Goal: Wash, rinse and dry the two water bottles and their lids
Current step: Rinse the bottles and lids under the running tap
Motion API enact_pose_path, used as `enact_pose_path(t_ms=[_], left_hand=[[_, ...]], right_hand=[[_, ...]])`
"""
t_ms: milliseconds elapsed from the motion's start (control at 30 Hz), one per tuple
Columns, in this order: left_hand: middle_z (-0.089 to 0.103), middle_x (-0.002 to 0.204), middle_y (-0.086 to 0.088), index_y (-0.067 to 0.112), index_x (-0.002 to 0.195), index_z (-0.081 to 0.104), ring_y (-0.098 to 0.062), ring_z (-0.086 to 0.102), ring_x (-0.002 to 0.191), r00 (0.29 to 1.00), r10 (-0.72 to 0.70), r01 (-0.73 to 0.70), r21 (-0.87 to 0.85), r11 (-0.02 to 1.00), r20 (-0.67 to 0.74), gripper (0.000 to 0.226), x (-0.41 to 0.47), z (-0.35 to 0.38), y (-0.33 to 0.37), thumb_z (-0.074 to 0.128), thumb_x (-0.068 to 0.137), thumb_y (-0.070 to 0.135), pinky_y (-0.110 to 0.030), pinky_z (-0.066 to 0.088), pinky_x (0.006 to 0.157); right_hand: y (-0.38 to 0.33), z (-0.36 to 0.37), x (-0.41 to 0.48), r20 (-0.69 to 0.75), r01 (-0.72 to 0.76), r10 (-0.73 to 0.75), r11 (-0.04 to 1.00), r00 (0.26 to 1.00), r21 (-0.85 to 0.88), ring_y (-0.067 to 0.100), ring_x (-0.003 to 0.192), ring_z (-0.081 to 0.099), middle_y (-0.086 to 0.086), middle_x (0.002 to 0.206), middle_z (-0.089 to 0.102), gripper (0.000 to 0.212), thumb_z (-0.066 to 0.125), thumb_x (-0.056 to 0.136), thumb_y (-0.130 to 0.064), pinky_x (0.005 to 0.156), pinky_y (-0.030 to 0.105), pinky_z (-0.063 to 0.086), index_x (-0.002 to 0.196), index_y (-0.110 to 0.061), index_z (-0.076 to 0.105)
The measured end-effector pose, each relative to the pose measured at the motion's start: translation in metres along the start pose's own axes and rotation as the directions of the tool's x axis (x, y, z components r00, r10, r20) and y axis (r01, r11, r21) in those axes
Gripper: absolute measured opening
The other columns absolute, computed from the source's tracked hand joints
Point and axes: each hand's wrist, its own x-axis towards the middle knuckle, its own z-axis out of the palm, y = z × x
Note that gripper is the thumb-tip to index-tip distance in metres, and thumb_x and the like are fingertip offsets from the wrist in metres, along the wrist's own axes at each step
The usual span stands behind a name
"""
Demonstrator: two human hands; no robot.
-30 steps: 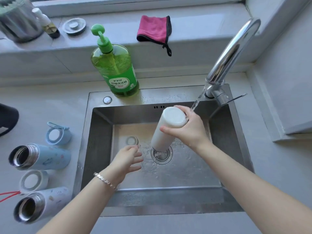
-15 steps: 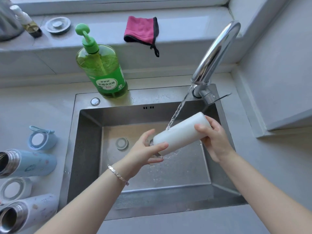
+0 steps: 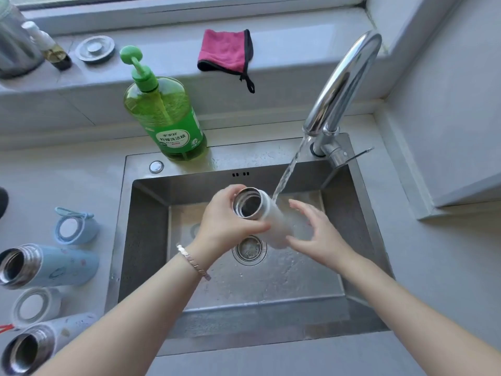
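White bottle (image 3: 272, 215) had been swung mouth-up above the drain (image 3: 250, 250) and was gripped round its neck by the left hand (image 3: 227, 221). The right hand (image 3: 317, 234) had been let go, fingers spread beside the body. Rinsing under the stream (image 3: 287, 175) was judged under way.

The square stainless steel sink (image 3: 146, 240) fills mid-frame, set in the grey countertop (image 3: 433, 267). Above its round metal drain (image 3: 249, 249), the white steel-mouthed bottle (image 3: 271, 221) lies tilted between the left hand (image 3: 225, 221), at its mouth, and the right hand (image 3: 311, 232), beside its base. The curved chrome tap (image 3: 344, 85) stands at the sink's upper right corner. The green pump soap bottle (image 3: 162, 118) stands on the back rim, the pink folded cloth (image 3: 225, 50) on the grey window ledge (image 3: 284, 36) behind. At lower left on the counter lie, top to bottom, the blue looped lid (image 3: 76, 226), pale blue bottle (image 3: 51, 267), white ring-shaped lid (image 3: 35, 305) and pale speckled bottle (image 3: 40, 346)
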Motion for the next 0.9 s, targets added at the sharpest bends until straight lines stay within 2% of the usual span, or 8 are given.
enact_pose_path(t_ms=[67,167,267,367,467,567,733,900], left_hand=[[0.059,0.088,0.01,0.024,0.092,0.059,-0.003,0.054,0.087,0.99,0.141,-0.144,0.161,0.976,0.026,0.046,0.0,0.007,0.012,0.084,0.054,0.026,-0.008,0.042,0.072],[0.054,0.09,0.011,0.023,0.098,0.061,0.0,0.051,0.092,0.98,0.192,-0.197,0.132,0.971,0.047,0.046,-0.004,0.014,0.018,0.083,0.058,0.028,-0.004,0.039,0.075],[0.053,0.109,0.013,0.033,0.114,0.053,-0.005,0.055,0.105,0.981,0.134,-0.131,-0.027,0.991,0.14,0.062,-0.01,0.009,0.008,0.084,0.062,0.021,-0.017,0.046,0.09],[0.052,0.12,0.012,0.038,0.123,0.044,-0.006,0.055,0.108,0.985,0.025,-0.016,-0.05,0.999,0.17,0.068,-0.018,-0.004,-0.012,0.081,0.069,0.016,-0.021,0.048,0.09],[0.057,0.114,0.011,0.033,0.112,0.05,-0.008,0.057,0.106,0.992,-0.064,0.065,-0.012,0.998,0.113,0.048,-0.029,-0.021,-0.035,0.075,0.076,0.013,-0.018,0.047,0.086],[0.06,0.106,0.015,0.038,0.098,0.055,-0.006,0.059,0.103,0.982,-0.142,0.139,0.035,0.99,0.12,0.033,-0.042,-0.036,-0.059,0.07,0.081,0.014,-0.028,0.049,0.091],[0.067,0.098,0.009,0.031,0.089,0.061,-0.005,0.064,0.093,0.969,-0.226,0.222,0.05,0.974,0.101,0.021,-0.062,-0.049,-0.083,0.065,0.085,0.011,-0.025,0.05,0.088],[0.067,0.096,0.011,0.03,0.09,0.06,0.001,0.062,0.088,0.967,-0.239,0.224,0.158,0.962,0.086,0.018,-0.069,-0.057,-0.094,0.063,0.086,0.012,-0.02,0.048,0.083]], right_hand=[[-0.019,0.009,-0.002,0.065,0.131,-0.131,0.991,0.989,0.006,0.006,0.125,0.037,-0.016,0.131,0.041,0.081,0.079,0.07,-0.022,0.104,0.025,0.03,0.137,-0.031,0.035],[-0.029,0.018,0.002,-0.131,0.107,-0.088,0.984,0.988,0.145,0.008,0.111,0.053,-0.015,0.12,0.056,0.069,0.081,0.059,-0.033,0.092,0.032,0.046,0.12,-0.035,0.048],[-0.025,0.021,0.004,-0.201,0.078,-0.055,0.991,0.978,0.106,0.011,0.1,0.059,-0.012,0.11,0.062,0.067,0.079,0.051,-0.037,0.084,0.039,0.05,0.114,-0.033,0.053],[-0.022,0.022,0.006,-0.248,0.039,-0.01,0.993,0.969,0.111,0.01,0.093,0.06,-0.008,0.104,0.064,0.061,0.084,0.054,-0.031,0.083,0.036,0.051,0.107,-0.031,0.056],[-0.021,0.025,0.007,-0.27,0.019,0.008,0.995,0.963,0.099,0.01,0.09,0.059,-0.008,0.101,0.064,0.054,0.083,0.057,-0.029,0.081,0.032,0.051,0.101,-0.035,0.053],[-0.028,0.031,0.009,-0.249,0.037,-0.025,0.998,0.968,0.043,0.009,0.09,0.059,-0.013,0.099,0.064,0.055,0.082,0.057,-0.031,0.08,0.029,0.05,0.103,-0.039,0.051],[-0.025,0.031,0.014,-0.327,-0.034,0.069,0.993,0.943,0.11,0.012,0.091,0.062,-0.012,0.098,0.066,0.055,0.082,0.057,-0.03,0.08,0.034,0.052,0.103,-0.036,0.053],[-0.031,0.028,0.008,-0.284,-0.013,0.029,0.998,0.958,0.059,0.008,0.088,0.061,-0.016,0.093,0.064,0.055,0.083,0.057,-0.03,0.074,0.026,0.05,0.1,-0.042,0.051]])
